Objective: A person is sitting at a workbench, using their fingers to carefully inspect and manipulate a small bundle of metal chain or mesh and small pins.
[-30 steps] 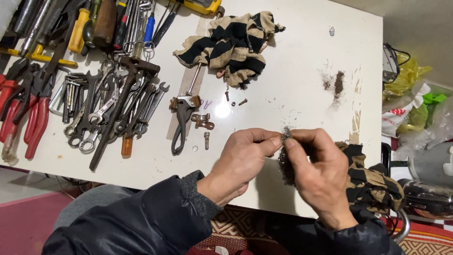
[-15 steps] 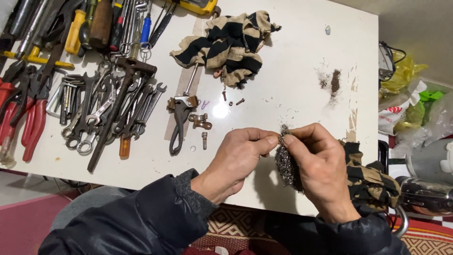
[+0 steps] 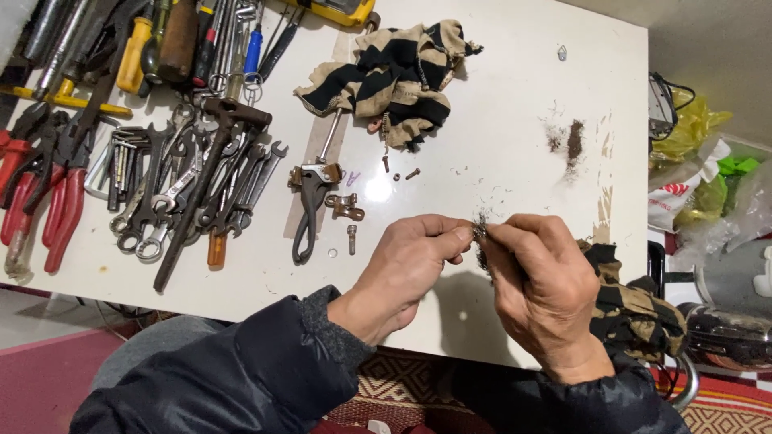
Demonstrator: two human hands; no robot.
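Observation:
My left hand (image 3: 406,261) and my right hand (image 3: 543,285) meet above the near edge of a white table (image 3: 498,104). My right hand grips a small wad of dark steel wool (image 3: 481,241), mostly hidden in its fingers. My left fingertips pinch a tiny metal part against the wool; what it is cannot be made out. On the table just left of my hands lie a bolt (image 3: 352,239), a brown metal clamp (image 3: 346,206) and a black lever part (image 3: 310,209).
A striped tan-and-black cloth (image 3: 390,76) lies at the table's far middle, a second one (image 3: 631,301) under my right wrist. Wrenches (image 3: 185,193), red pliers (image 3: 48,193) and screwdrivers (image 3: 169,44) fill the left. Rust dust (image 3: 572,138) marks the right side. Bags (image 3: 700,173) crowd beyond the right edge.
My hands have stayed together at the table's near edge. The fingers have shifted slightly on the steel wool and the small part.

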